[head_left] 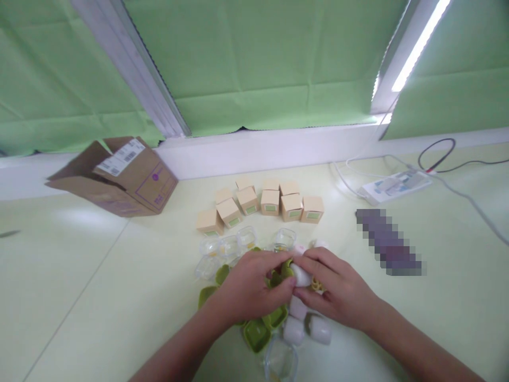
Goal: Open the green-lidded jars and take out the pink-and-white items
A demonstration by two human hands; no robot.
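Note:
My left hand [252,284] and my right hand [342,289] meet over a group of small plastic parts on the pale surface. Between the fingertips is a white rounded piece [302,276], with a green cup-shaped piece [287,269] against its left side. My left fingers close around the green one, my right fingers around the white one. Whether the two are joined is hidden. Green square cups [256,334] lie under and beside my left hand. Several white rounded parts [294,330] lie below my right hand, and something yellow and looped [316,284] shows beside its fingers.
Clear plastic covers [247,239] stand beyond my hands; another clear piece [281,362] lies nearest me. Several small tan boxes [270,202] form an arc behind. An open cardboard carton [153,183] stands back left. To the right are a power strip [395,185], cables and a blurred-out dark object [389,243].

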